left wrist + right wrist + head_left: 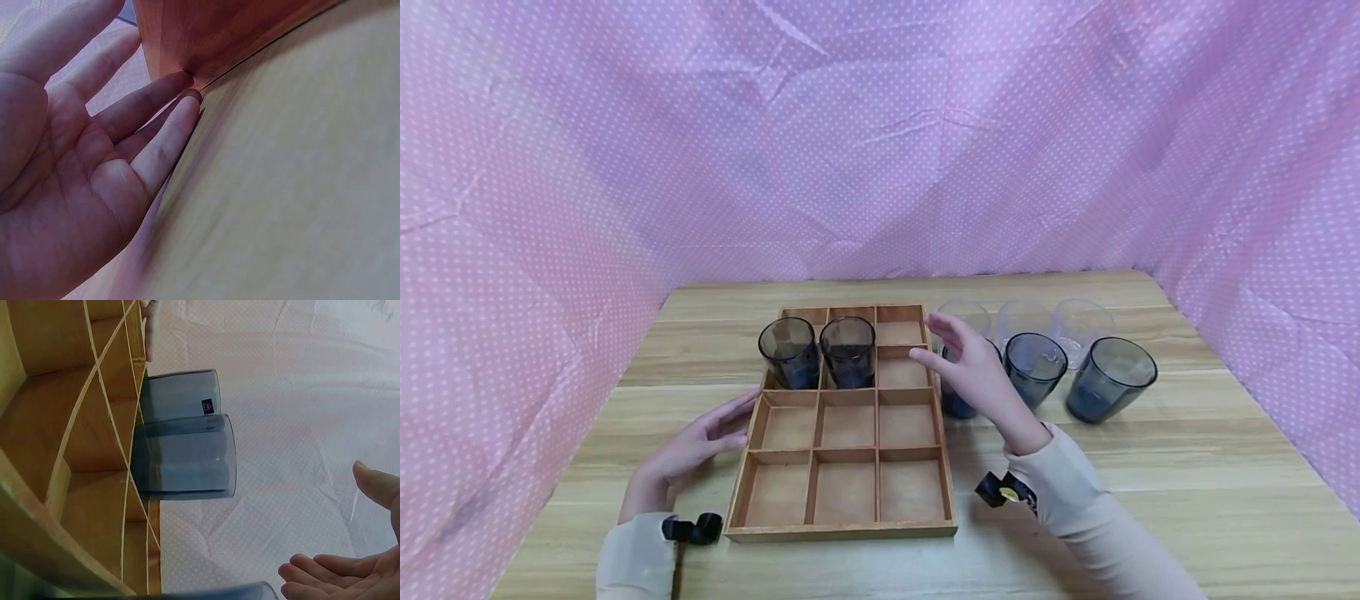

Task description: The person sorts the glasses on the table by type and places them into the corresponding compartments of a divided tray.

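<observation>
Tray [842,532], lower centre of frame, wooden, compartmented. Left hand [698,446], lower left: fingers extended against its side, gripping nothing. Right hand [976,371], right of centre: fingers parted, apparently unloaded; it partly hides a tinted glass [957,407], so contact is uncertain. Risk: a knuckle knock could tip that glass into its neighbour [1035,367]. Upper tray: left dark glass [790,358], right dark glass [848,358]; uneven left-hand pressure could skew the tray and rattle them together. Behind, faint clear glasses [1026,317] could be clipped unnoticed.
</observation>
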The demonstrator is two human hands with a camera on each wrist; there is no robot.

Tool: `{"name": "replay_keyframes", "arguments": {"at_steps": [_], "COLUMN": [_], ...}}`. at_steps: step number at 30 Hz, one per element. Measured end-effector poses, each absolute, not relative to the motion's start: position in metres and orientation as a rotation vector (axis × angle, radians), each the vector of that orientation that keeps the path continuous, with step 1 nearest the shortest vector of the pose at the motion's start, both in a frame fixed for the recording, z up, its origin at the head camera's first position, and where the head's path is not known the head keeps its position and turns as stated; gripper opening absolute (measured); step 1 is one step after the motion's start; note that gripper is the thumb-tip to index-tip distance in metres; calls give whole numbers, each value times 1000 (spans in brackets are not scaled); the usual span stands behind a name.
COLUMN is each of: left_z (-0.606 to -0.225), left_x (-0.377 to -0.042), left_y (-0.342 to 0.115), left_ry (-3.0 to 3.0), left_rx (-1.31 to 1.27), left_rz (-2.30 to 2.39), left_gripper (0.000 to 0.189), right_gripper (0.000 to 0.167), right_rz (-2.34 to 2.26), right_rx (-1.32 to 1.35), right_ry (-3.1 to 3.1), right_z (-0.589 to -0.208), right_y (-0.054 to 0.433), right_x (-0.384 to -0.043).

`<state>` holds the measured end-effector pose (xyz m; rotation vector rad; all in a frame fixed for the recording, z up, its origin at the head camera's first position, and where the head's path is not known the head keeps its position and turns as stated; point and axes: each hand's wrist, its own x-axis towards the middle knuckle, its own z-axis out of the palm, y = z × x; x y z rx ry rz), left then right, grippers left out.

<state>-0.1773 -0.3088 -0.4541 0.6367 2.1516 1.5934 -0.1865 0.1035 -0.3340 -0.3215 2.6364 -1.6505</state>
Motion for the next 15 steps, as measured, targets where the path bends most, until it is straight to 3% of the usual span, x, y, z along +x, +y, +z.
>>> {"name": "replay_keyframes", "arguments": {"at_steps": [15], "left_z": [-456], "left_x": [-178], "left_y": [-309], "left_ry": [2136], "left_rx": [626], "left_rz": [1607], "left_gripper": [67], "right_gripper": [65], "right_rz": [-1653], "right_rx": [-261], "right_ry": [2706], "right_z": [-340], "right_y": [118], "right_x": [-187]}}
